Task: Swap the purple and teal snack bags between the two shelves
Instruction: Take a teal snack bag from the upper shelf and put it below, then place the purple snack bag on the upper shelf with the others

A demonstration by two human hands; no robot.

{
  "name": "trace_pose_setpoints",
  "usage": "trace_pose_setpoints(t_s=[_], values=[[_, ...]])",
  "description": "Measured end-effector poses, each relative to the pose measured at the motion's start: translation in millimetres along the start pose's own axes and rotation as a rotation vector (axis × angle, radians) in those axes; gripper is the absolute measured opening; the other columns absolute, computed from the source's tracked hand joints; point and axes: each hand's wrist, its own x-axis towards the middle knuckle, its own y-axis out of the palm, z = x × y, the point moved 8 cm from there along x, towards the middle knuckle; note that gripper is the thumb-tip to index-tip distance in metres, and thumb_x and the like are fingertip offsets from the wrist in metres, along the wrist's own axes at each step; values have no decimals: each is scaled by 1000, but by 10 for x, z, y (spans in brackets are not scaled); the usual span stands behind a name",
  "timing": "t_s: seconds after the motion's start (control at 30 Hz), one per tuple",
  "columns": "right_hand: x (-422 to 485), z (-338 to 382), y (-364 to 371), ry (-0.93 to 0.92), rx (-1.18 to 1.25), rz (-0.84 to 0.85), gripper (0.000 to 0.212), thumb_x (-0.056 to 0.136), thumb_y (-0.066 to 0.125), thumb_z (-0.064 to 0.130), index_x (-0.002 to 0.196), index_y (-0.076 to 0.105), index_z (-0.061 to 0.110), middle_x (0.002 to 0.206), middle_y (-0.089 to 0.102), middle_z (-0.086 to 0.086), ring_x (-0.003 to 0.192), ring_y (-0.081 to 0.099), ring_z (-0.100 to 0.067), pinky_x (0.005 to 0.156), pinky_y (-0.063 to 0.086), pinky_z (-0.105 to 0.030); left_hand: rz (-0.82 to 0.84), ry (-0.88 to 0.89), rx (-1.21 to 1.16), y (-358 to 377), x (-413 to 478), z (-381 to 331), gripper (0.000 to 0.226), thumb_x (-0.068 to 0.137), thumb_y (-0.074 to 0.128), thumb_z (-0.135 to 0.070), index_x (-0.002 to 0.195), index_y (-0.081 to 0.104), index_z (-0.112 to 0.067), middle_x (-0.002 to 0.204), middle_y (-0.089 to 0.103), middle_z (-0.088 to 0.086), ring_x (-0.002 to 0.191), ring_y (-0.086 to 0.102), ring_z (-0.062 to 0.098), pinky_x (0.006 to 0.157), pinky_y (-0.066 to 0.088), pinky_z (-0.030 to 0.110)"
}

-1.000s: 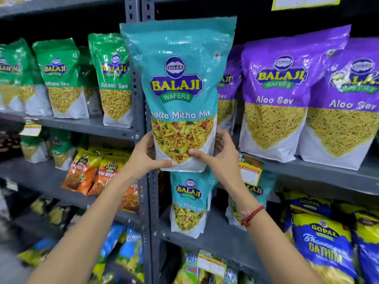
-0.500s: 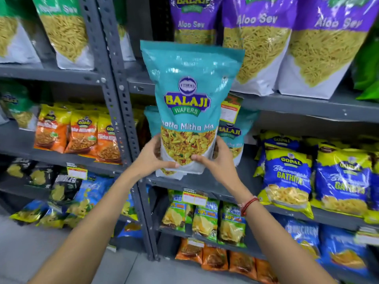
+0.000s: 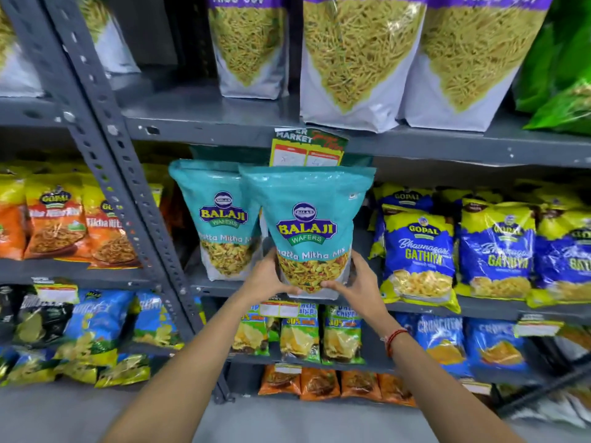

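Grey shelf (image 3: 431, 306), 1 teal bag (image 3: 220, 219), blue bags (image 3: 419, 251)

The teal bag (image 3: 307, 231) has come down from the upper shelf (image 3: 224, 129) to the lower shelf (image 3: 415, 305) (both hands came down with it), now upright just beside the second teal bag (image 3: 217, 219), overlapping its right edge.

Grey slotted-steel shelving (image 3: 105, 161), grey floor (image 3: 80, 414), bright even light.

Purple bags (image 3: 358, 59) cut off at top edge; price tag (image 3: 307, 148) text blurred; second teal bag (image 3: 217, 219) partly hidden.
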Motion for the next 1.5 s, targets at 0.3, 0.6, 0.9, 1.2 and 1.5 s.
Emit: trace_pose_setpoints(t_s=[0.3,0.6,0.9,1.2,1.5], values=[[77,-562,7,176,-23,-26,60,72,82,20,118,44,25,115,62,3,116,59,-21,98,51,-48,65,-14,-13,339,307,212,95,57,88,-25,136,35,-12,135,54,8,124,49,25,91,39,25],[370,-689,17,237,21,-8,81,62,80,46,127,44,13,121,64,-6,114,61,-21,98,51,-50,48,-70,-60,356,581,313,93,58,87,-23,134,36,-8,133,55,12,122,50,25,92,38,27],[416,-794,0,256,10,-34,72,68,81,33,126,44,13,114,64,-1,110,62,-18,98,52,-41,48,-47,-97,376,685,383,92,55,89,-23,132,40,-11,129,59,11,120,53,24,97,43,33],[401,-854,-40,266,32,-20,70,74,81,18,131,41,12,129,61,-9,119,58,-18,105,48,-45,57,-63,-105,470,692,419,95,56,88,-26,135,36,-14,134,56,9,123,52,27,100,43,39],[146,-270,-249,132,-56,-256,71,75,79,28,136,45,12,128,57,-2,115,49,-8,102,45,-34,-47,-117,-32,269,408,268,86,68,81,-28,137,35,-8,136,51,15,122,50,29,100,43,42]])
